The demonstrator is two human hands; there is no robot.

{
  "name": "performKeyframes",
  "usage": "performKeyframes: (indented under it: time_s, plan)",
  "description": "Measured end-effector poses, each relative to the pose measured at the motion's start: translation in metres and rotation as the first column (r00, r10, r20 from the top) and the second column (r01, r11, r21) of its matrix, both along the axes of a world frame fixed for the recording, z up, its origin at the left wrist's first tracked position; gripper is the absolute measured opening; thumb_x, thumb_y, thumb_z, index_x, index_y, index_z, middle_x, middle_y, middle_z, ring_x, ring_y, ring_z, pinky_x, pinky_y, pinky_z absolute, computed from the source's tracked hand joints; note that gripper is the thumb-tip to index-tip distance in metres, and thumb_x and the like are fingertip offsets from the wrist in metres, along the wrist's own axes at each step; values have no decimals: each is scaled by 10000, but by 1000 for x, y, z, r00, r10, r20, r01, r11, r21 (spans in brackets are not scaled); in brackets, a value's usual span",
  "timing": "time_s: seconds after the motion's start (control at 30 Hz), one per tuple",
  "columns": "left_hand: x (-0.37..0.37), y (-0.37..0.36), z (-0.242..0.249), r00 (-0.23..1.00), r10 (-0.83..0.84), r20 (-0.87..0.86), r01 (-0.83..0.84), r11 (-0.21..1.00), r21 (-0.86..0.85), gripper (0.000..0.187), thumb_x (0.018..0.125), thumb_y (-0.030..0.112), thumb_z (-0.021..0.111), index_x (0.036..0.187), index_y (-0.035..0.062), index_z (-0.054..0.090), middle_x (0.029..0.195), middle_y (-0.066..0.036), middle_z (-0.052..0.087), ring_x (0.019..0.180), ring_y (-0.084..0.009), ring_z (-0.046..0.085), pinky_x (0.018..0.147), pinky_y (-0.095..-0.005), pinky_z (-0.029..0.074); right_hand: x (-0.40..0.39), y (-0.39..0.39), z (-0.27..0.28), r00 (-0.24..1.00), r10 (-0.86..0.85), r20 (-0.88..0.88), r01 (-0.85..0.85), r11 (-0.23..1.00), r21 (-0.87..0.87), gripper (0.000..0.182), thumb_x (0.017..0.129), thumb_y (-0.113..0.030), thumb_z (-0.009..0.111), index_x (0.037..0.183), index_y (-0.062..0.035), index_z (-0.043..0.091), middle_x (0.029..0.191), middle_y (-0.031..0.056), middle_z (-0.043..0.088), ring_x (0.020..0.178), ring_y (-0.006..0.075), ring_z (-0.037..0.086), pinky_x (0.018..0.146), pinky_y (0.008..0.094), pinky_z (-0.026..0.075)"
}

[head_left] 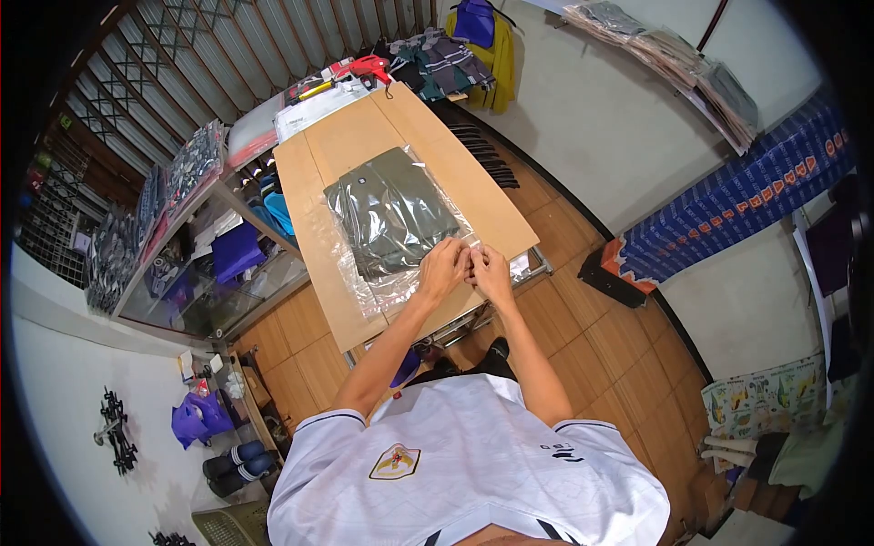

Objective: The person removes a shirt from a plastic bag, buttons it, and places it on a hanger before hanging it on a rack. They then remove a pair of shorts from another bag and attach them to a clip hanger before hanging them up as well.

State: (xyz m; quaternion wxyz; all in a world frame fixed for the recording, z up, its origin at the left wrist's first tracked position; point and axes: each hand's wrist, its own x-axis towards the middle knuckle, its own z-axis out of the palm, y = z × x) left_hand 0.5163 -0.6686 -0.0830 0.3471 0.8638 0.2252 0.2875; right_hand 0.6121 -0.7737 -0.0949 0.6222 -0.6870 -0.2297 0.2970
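Observation:
A folded dark olive garment [387,205] lies inside a clear plastic bag [369,296] on the tan tabletop [496,223]. At the bag's near right corner my left hand [443,270] is closed, its fingertips pinching the bag's edge. Close beside it, almost touching, my right hand [491,272] is also closed in a pinch at that same corner. The fingertips meet there, and the exact bit of plastic between them is too small to make out. The garment has a small light mark near its far left part.
A red tape dispenser [370,68] and papers sit at the table's far end, with folded dark clothes [442,64] behind. On the left stands a glass display case [214,264] with packed garments. A long blue box [728,200] lines the right wall.

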Motion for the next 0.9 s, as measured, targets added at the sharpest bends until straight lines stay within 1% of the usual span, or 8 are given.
performKeyframes:
  time_s: [0.2,0.33,0.43,0.53,0.6,0.7,0.8,0.9]
  plan:
    - [6,3,0,1000,-14,11,14,1000,-27,124,954,163,659,975,43,687,863,-138,648,772,-358,666,688,-443,525,-3,4,-1,994,-80,80,82,997,-14,265,1063,-176,550,1006,49,678,786,108,711,621,160,708,529,309,614]
    - [8,5,-1,999,-35,21,35,999,-24,102,953,129,654,980,33,677,888,-147,649,779,-366,667,689,-445,524,-4,6,6,987,-105,123,112,993,-44,242,1027,-140,560,915,55,650,730,111,697,591,176,714,499,309,600]
    - [10,10,0,994,89,62,-87,996,-36,95,956,108,652,993,22,666,928,-160,654,792,-374,670,698,-448,527,-6,6,6,986,-110,128,121,989,-87,234,1000,-114,560,846,52,614,688,117,684,566,189,716,484,306,590]
    - [8,10,2,998,33,56,-32,999,-21,106,962,102,652,1024,18,666,956,-170,658,812,-380,675,708,-440,534,-7,6,5,986,-112,123,122,989,-83,232,984,-106,569,813,49,593,666,120,677,557,190,716,480,302,585]
    - [3,12,3,997,9,71,-6,999,-43,128,954,96,664,1058,22,670,961,-167,661,812,-368,676,713,-433,538,-8,7,5,989,-129,77,134,990,-52,232,982,-109,579,817,53,595,667,125,678,559,185,715,482,301,587]
    - [-10,8,2,998,-13,56,17,998,-62,190,933,76,685,1116,27,669,953,-162,668,799,-342,677,714,-422,541,-9,6,6,988,-138,65,141,989,-40,237,975,-124,605,799,36,600,653,113,676,553,178,711,482,288,574]
    - [-26,5,1,999,-35,21,37,993,-108,255,913,59,704,1163,29,658,927,-155,679,775,-319,677,707,-414,543,-10,6,5,979,-69,193,86,993,-85,247,899,-165,653,776,48,667,602,134,680,555,208,712,558,348,561]
    - [-34,9,3,999,-40,1,40,990,-135,280,909,40,702,1183,28,644,894,-151,691,764,-309,681,698,-403,547,-8,7,2,927,9,374,58,984,-169,248,860,-200,683,760,26,705,590,134,678,584,237,713,610,381,550]
